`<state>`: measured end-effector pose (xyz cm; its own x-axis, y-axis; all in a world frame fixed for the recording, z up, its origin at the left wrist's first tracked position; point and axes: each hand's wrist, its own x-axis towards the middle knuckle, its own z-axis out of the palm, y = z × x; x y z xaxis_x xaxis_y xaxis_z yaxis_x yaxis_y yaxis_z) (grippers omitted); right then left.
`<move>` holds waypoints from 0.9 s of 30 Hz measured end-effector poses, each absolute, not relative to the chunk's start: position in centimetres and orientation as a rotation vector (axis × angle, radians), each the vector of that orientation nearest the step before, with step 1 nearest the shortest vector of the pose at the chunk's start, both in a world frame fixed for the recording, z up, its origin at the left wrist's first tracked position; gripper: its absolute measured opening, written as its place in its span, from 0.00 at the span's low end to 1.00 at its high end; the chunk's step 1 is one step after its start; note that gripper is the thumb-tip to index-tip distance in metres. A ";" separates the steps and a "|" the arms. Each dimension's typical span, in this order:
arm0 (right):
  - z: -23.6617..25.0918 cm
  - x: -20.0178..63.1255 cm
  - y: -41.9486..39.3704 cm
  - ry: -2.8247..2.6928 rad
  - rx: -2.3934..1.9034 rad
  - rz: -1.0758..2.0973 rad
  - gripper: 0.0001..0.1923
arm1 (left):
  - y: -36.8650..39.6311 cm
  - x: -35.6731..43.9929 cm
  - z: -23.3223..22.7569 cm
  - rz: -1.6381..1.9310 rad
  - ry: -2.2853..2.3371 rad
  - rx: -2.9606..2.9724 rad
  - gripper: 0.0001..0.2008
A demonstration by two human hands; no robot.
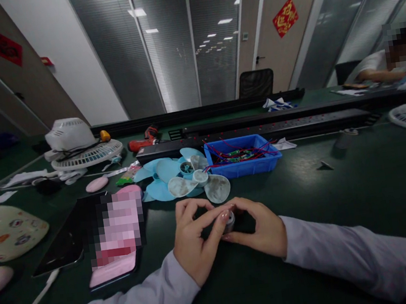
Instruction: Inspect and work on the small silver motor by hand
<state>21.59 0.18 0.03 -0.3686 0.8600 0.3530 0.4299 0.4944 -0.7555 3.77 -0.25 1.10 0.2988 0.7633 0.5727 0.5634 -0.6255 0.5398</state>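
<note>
1. The left hand [194, 240] and the right hand [261, 229] meet over the dark green worktop [343, 193], just in front of the pile of fan blades [184, 177].
2. Between them sits a small round metal part [229, 221], grey and cylinder-like; what it is exactly is too small to tell.
3. Left fingers [215, 220] are curled, with the thumb and forefinger pinching the part from its left side.
4. Right fingers [242, 204] curl over the top and right of the part, closed onto it.
5. The fan blades are pale blue and clear, heaped together; a blue plastic bin [243, 159] with red wires and small green boards stands just right of them.
6. Left of the blades lie a pink oval piece [97, 184] and, nearer the person, a dark phone [65, 240].
7. Behind and left of the blades rests a white fan housing with its grille [83, 150], and a red power screwdriver [143, 140] lies beside it.
8. Another person's arm [376, 74] rests on the far right, well apart from the blades.
</note>
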 end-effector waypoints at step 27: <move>1.1 21.7 -0.1 -1.841 -0.949 0.689 0.06 | -0.7 3.5 0.0 0.896 1.190 2.145 0.37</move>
<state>21.73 -0.06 1.10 -0.2771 0.8358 0.4741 0.3190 0.5454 -0.7751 3.46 -0.74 -0.05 0.3937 0.8708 0.2944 0.5240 -0.4758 0.7065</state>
